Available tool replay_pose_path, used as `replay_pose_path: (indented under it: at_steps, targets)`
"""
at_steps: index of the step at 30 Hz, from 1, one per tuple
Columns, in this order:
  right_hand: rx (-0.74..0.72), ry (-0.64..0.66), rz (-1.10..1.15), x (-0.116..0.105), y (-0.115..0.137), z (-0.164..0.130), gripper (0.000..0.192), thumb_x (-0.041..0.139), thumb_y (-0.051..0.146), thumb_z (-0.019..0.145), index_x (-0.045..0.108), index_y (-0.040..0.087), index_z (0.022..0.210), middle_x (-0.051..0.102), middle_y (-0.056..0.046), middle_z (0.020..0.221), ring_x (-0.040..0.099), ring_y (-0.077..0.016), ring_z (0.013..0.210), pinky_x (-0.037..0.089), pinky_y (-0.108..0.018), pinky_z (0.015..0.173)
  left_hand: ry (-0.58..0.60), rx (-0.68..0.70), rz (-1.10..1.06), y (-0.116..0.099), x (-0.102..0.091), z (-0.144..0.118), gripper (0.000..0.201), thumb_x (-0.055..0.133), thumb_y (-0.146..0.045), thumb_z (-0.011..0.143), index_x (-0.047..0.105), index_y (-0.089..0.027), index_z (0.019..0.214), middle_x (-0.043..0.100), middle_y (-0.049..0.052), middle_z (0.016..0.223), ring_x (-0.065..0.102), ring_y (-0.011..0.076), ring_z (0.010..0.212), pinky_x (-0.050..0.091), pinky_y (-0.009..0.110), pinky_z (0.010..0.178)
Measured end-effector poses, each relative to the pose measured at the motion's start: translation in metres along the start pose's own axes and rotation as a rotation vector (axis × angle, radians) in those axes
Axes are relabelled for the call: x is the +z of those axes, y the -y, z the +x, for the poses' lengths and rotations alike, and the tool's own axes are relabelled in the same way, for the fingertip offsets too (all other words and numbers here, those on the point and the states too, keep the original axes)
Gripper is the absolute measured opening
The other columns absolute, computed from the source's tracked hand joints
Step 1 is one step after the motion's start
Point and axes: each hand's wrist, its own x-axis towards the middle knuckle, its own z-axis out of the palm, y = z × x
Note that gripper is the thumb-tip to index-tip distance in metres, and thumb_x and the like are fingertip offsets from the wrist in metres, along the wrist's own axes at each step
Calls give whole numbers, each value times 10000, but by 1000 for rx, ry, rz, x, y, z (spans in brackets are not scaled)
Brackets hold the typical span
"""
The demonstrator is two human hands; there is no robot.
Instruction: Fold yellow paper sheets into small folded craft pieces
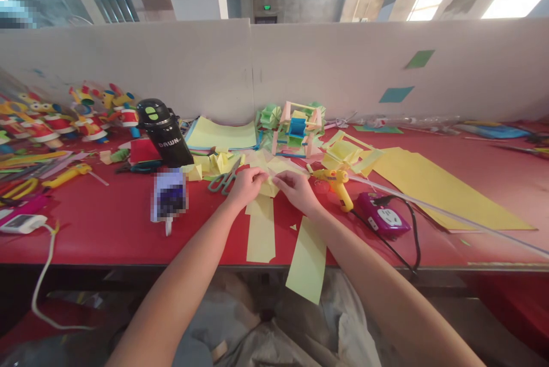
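Both my hands meet over the middle of the red table. My left hand point(247, 185) pinches a folded piece of pale yellow paper point(269, 188) by its left side. Fingers closed, my right hand point(297, 187) grips the same paper from the right. Below them lies a yellow paper strip point(261, 235). A second paper strip point(307, 258) juts over the front edge under my right forearm. Scissors point(222, 183) with grey-green handles rest beside my left hand, partly hidden. A yellow glue gun point(338, 183) lies just right of my right hand.
Behind stands a paper-and-stick model point(299, 130). A black bottle point(165, 135) and a blurred phone-like object point(169, 195) stand left. Right are a purple power socket point(383, 215) with a cable and large yellow sheets point(446, 192). Several paper figures point(90, 121) fill the far left.
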Motion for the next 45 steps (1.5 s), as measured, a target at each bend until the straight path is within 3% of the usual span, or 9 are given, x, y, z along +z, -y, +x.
replay_pose_path:
  at_steps: [4, 10, 18, 23, 29, 32, 35, 38, 45]
  targets:
    - [0, 11, -35, -1, -1, -1, 372, 641, 553, 822, 639, 182, 795, 629, -26, 727, 538, -165, 659, 431, -306, 636, 27, 25, 24, 0, 1, -2, 223, 584, -343, 843, 704, -202, 718, 578, -1, 577, 473, 161, 554, 381, 292, 591]
    - [-69, -15, -110, -3, -3, 0, 330, 592, 511, 864, 603, 196, 767, 582, -15, 684, 485, -159, 624, 389, -300, 592, 81, 62, -17, -4, 2, -3, 211, 666, -399, 796, 760, -215, 835, 686, 12, 714, 540, 167, 629, 415, 277, 616]
    - [-115, 20, -168, -1, 6, -3, 248, 554, 415, 880, 599, 200, 763, 563, -15, 695, 469, -159, 649, 393, -292, 613, 59, 37, 28, -9, 1, -3, 168, 656, -331, 775, 690, -207, 666, 610, -7, 582, 480, 144, 553, 372, 279, 566]
    - [-120, 0, -167, -3, 9, -2, 318, 595, 493, 867, 627, 201, 746, 600, -21, 690, 492, -165, 655, 410, -298, 622, 26, 24, 9, -10, 0, -3, 166, 680, -335, 758, 708, -207, 655, 618, -5, 571, 488, 138, 545, 380, 273, 545]
    - [-88, -188, -93, -2, 5, -1, 371, 677, 573, 802, 577, 217, 826, 607, -26, 766, 552, -171, 673, 444, -300, 603, -83, 36, -65, -5, 0, -2, 183, 664, -379, 815, 758, -223, 794, 739, 26, 775, 623, 192, 713, 496, 327, 723]
    - [-90, -283, -109, -2, 5, -2, 403, 683, 572, 804, 491, 225, 734, 533, 6, 684, 499, -147, 616, 407, -284, 568, -157, 28, -80, -3, -1, -1, 221, 645, -404, 842, 746, -208, 851, 751, 47, 861, 652, 210, 787, 507, 332, 771]
    - [-46, -134, -143, -2, 7, -4, 498, 588, 631, 860, 459, 218, 612, 474, 16, 564, 432, -132, 543, 355, -287, 534, -152, 44, -72, -3, -1, -2, 226, 644, -408, 847, 737, -203, 862, 751, 58, 889, 666, 219, 831, 510, 333, 790]
    - [24, 38, -103, 1, 9, -4, 554, 478, 701, 889, 528, 204, 648, 525, 0, 568, 474, -142, 550, 366, -290, 543, -73, 51, -94, -6, 1, -3, 239, 644, -418, 848, 742, -203, 882, 749, 59, 887, 673, 220, 837, 521, 337, 785]
    - [37, -13, -90, 0, 4, -2, 548, 464, 713, 887, 465, 210, 671, 484, 20, 592, 447, -129, 562, 341, -275, 540, 93, 5, -280, -14, 3, -6, 292, 638, -454, 853, 763, -192, 886, 752, 65, 968, 682, 239, 967, 540, 347, 855]
